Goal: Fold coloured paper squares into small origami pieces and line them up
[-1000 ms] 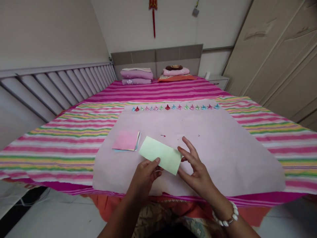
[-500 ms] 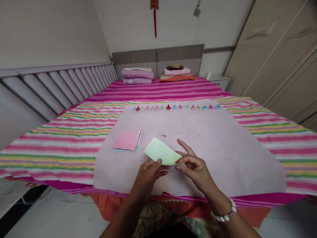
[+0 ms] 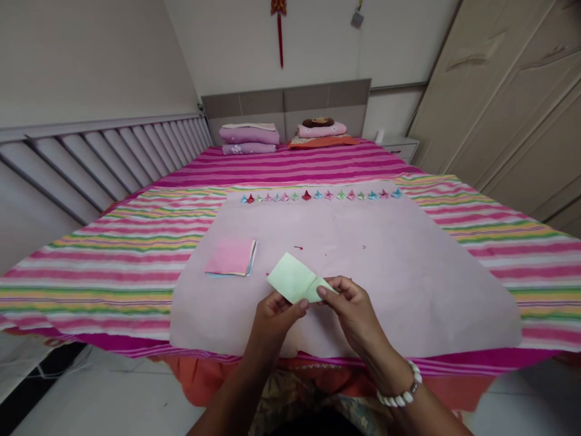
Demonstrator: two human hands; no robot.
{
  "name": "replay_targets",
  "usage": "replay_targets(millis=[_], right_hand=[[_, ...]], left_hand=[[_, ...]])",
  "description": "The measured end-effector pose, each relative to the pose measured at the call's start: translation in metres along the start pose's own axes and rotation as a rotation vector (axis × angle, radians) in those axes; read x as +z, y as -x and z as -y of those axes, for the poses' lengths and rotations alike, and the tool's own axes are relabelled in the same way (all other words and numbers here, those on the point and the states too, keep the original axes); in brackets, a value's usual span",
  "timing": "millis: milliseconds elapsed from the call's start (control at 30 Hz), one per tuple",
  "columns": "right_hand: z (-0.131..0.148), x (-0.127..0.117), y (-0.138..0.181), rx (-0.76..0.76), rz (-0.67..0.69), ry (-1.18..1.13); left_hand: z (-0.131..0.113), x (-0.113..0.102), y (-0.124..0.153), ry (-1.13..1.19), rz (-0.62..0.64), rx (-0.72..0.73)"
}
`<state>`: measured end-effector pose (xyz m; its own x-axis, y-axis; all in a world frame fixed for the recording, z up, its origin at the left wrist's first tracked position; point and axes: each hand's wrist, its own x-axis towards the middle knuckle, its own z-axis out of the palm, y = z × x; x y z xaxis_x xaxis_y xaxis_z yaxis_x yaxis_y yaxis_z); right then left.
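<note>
A pale green paper [image 3: 293, 281], folded into a strip, is held just above the pink sheet [image 3: 408, 272] that covers the near part of the bed. My left hand [image 3: 275, 318] pinches its near edge with thumb and fingers. My right hand [image 3: 356, 312] grips its right end, where the paper bends over into a small flap. A stack of square papers [image 3: 230, 258], pink on top, lies to the left of my hands.
A row of several small folded paper shapes [image 3: 320, 195] lines the far edge of the pink sheet. The striped bedspread [image 3: 113, 254] runs back to folded bedding [image 3: 249, 138] and pillows at the headboard. A wardrobe [image 3: 508, 103] stands at the right, a slatted rail at the left.
The green paper was lifted off the sheet and its right end bent inward. My right hand went from spread fingers to a pinch on that end, and both hands drew closer together.
</note>
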<state>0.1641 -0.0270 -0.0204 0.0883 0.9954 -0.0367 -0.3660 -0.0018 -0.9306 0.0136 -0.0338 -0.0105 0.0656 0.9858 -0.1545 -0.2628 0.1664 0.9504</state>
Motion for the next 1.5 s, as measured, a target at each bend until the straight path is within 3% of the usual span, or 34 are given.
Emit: replay_targets(millis=[167, 267, 367, 500, 700, 800, 933, 1100, 1367, 1500], right_hand=[[-0.001, 0.000, -0.001, 0.006, -0.001, -0.043], [0.002, -0.003, -0.002, 0.069, 0.077, -0.049], [0.005, -0.006, -0.003, 0.151, 0.188, -0.013], [0.006, -0.006, -0.004, 0.175, 0.194, -0.002], [0.004, -0.003, -0.001, 0.231, 0.256, 0.006], [0.006, -0.002, -0.002, 0.186, 0.231, -0.032], [0.011, -0.001, -0.006, 0.104, 0.124, -0.067], [0.014, -0.003, -0.007, 0.050, 0.019, -0.097], [0.014, -0.014, -0.008, -0.087, 0.103, 0.085], [0.020, -0.017, -0.006, -0.194, 0.198, 0.235]], left_hand=[[0.001, -0.002, -0.002, -0.080, -0.037, -0.013], [-0.001, -0.002, -0.003, -0.126, -0.026, 0.013], [-0.004, -0.002, -0.003, -0.161, 0.031, 0.052], [-0.006, -0.003, -0.004, -0.179, 0.128, 0.082], [-0.003, -0.006, -0.009, -0.178, 0.044, 0.122], [-0.001, -0.006, -0.010, -0.148, -0.015, 0.125], [0.000, -0.005, -0.006, -0.225, 0.018, 0.131], [-0.002, -0.006, 0.001, -0.432, -0.035, 0.272], [-0.007, -0.010, 0.002, -0.560, -0.100, 0.355], [-0.008, -0.011, 0.000, -0.555, -0.059, 0.394]])
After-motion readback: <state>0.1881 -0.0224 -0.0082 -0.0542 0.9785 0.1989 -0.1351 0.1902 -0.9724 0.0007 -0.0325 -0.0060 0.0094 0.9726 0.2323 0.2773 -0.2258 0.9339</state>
